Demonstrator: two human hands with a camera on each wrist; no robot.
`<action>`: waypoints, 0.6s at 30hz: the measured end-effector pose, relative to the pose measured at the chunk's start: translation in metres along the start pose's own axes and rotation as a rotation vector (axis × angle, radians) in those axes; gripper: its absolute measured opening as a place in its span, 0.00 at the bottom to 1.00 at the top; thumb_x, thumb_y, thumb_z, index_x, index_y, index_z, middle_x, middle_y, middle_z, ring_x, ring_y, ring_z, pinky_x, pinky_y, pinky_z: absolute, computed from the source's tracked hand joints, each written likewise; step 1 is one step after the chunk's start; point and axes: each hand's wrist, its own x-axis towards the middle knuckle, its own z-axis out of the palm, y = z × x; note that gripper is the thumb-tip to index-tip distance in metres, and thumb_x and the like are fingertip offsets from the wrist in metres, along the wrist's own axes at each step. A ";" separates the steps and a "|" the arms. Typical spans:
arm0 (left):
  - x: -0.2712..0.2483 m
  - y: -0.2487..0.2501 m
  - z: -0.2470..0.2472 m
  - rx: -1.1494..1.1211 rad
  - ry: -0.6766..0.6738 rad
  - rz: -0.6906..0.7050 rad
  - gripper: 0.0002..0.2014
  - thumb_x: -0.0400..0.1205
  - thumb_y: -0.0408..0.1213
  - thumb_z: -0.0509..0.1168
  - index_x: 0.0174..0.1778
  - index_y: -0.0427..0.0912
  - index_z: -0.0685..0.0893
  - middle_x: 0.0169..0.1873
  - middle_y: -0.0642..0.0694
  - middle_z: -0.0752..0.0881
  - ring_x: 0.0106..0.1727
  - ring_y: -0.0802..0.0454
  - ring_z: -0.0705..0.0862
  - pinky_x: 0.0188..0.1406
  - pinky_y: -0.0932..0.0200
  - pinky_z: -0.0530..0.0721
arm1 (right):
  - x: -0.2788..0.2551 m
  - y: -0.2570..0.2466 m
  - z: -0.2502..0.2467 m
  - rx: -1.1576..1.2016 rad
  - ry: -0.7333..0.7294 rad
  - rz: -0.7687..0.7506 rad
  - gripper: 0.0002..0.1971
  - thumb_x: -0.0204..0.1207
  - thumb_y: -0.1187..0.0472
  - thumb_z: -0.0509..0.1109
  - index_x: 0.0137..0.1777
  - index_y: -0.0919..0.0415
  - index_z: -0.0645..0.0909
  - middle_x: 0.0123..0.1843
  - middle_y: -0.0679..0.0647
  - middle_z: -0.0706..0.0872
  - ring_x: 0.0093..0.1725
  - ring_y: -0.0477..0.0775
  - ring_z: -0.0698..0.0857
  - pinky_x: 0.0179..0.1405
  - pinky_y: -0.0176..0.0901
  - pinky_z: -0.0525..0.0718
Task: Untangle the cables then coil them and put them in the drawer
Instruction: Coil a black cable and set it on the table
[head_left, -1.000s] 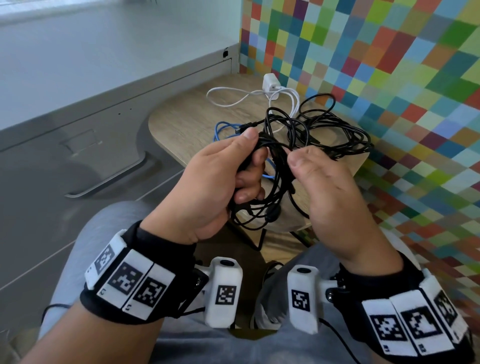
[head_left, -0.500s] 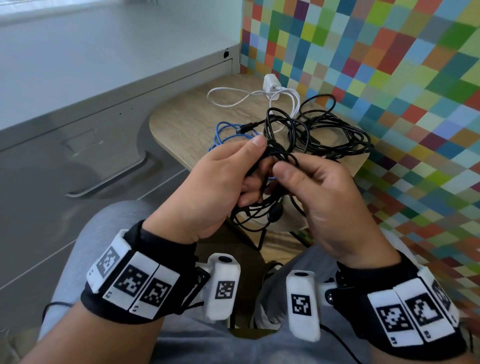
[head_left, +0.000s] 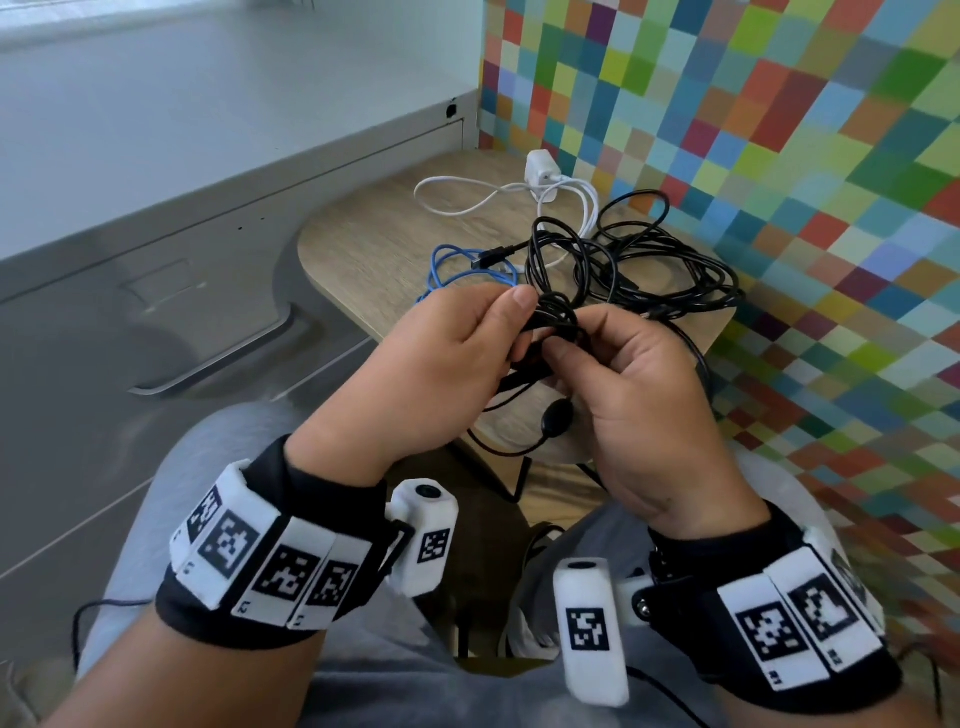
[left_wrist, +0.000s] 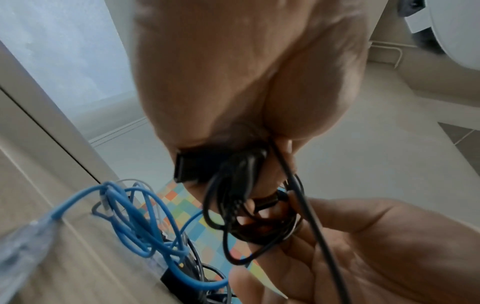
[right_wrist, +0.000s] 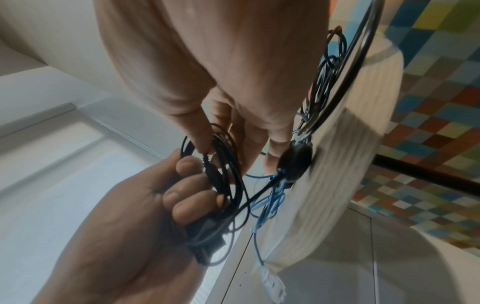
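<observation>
Your left hand (head_left: 441, 374) has its fingers curled round a bunch of thin black cable (head_left: 556, 322), thumb laid along the top of the bundle; the left wrist view shows a flat, rectangular black plug (left_wrist: 192, 166) clamped in that same grip. Your right hand (head_left: 644, 395) meets it from the right, thumb and forefinger pinching a strand of the same black cable at the knot. Both hands are over the near edge of the stool-like wooden table (head_left: 374, 249) (pale, straight grain, rounded edge).

From the knot, glossy round black loops spread to the far right across the tabletop. A smooth oval black lump on the cable (head_left: 557, 420) hangs just below your hands, off the near edge.

Blue cable (head_left: 452, 270): matte, thin, tangled in loops to the left of the black mass and running under it; its clear plastic connector (right_wrist: 272, 286) dangles below the table edge in the right wrist view.

White cable (head_left: 462, 200): one long loop at the far side, ending at a small white boxy charger (head_left: 540, 169).

Grey metal drawer front (head_left: 156, 312), left of the table, closed, with a curved bar handle. No legible writing; only square black-and-white marker codes on your wrist bands (head_left: 270, 566).
</observation>
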 end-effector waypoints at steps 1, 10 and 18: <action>0.000 0.001 -0.001 0.021 0.010 0.015 0.23 0.91 0.51 0.52 0.32 0.44 0.75 0.17 0.57 0.71 0.23 0.51 0.70 0.30 0.48 0.72 | 0.000 0.000 0.002 0.037 0.001 0.000 0.07 0.86 0.69 0.69 0.53 0.61 0.88 0.44 0.57 0.93 0.42 0.50 0.89 0.35 0.47 0.85; -0.001 0.000 -0.003 0.064 0.067 0.072 0.24 0.93 0.47 0.55 0.32 0.44 0.77 0.18 0.56 0.73 0.23 0.53 0.73 0.29 0.46 0.75 | 0.001 0.001 0.010 0.192 -0.035 0.016 0.07 0.83 0.64 0.66 0.50 0.56 0.86 0.48 0.61 0.92 0.53 0.56 0.90 0.54 0.46 0.86; -0.001 0.002 0.000 -0.299 0.051 -0.009 0.22 0.94 0.41 0.53 0.35 0.36 0.77 0.20 0.51 0.64 0.23 0.48 0.64 0.23 0.58 0.70 | -0.003 -0.008 0.006 -0.111 -0.075 -0.081 0.07 0.83 0.67 0.71 0.53 0.53 0.80 0.47 0.65 0.87 0.42 0.55 0.85 0.36 0.60 0.87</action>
